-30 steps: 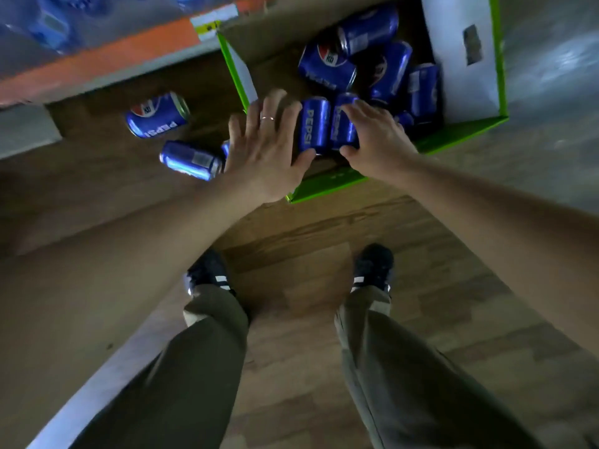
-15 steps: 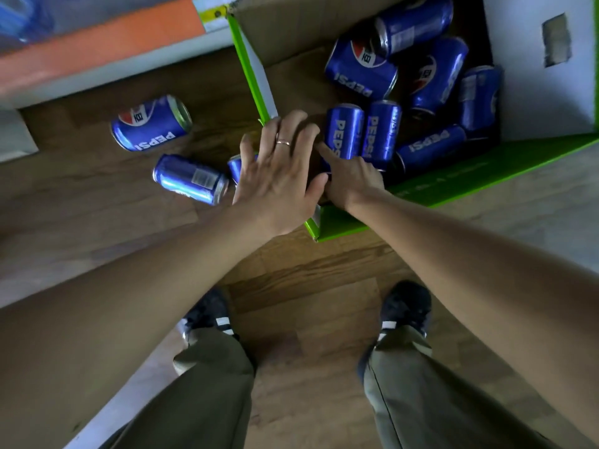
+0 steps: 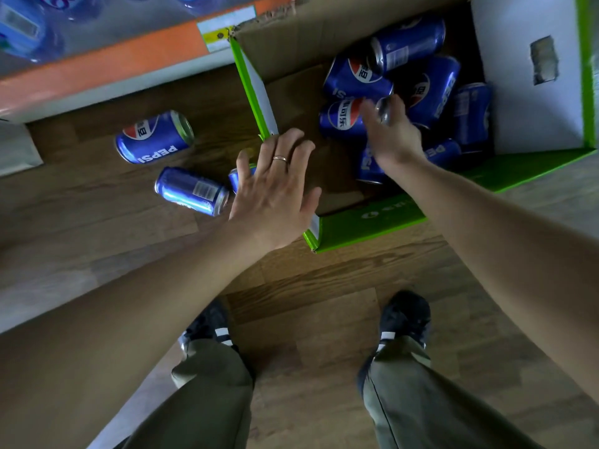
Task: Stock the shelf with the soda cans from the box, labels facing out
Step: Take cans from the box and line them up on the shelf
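Looking straight down at a green-edged cardboard box (image 3: 372, 218) sitting on a wood floor (image 3: 308, 312), packed with a loose heap of blue Pepsi cans (image 3: 431, 89) lying every which way, none upright as far as I can see.

Left hand (image 3: 275, 192) is spread flat over the box's near left corner, fingers straight and fanned, ring (image 3: 280, 158) on one of them. It's not holding anything; whether the palm actually touches the cardboard I can't tell.

Right hand (image 3: 393, 134) is down inside the box, right on top of the pile. It's motion-blurred, and there's a silvery can end (image 3: 384, 110) showing at the fingers, so it looks like they're curled on a can, but I honestly can't tell for sure how tight the grip is.

Outside the box, to its left, three more cans lie on the floor: one with the logo up (image 3: 155, 137), one showing its barcode (image 3: 192, 191) just beside the left hand, and a third (image 3: 238, 178) mostly hidden under that hand's fingers.

Beyond the box's far left corner runs the shelf edge (image 3: 107, 72), orange strip with a price tag (image 3: 223, 27), blurry blue stuff on it.

Shoes (image 3: 405, 315) and olive trousers (image 3: 210, 400) sit on the near side of the box.
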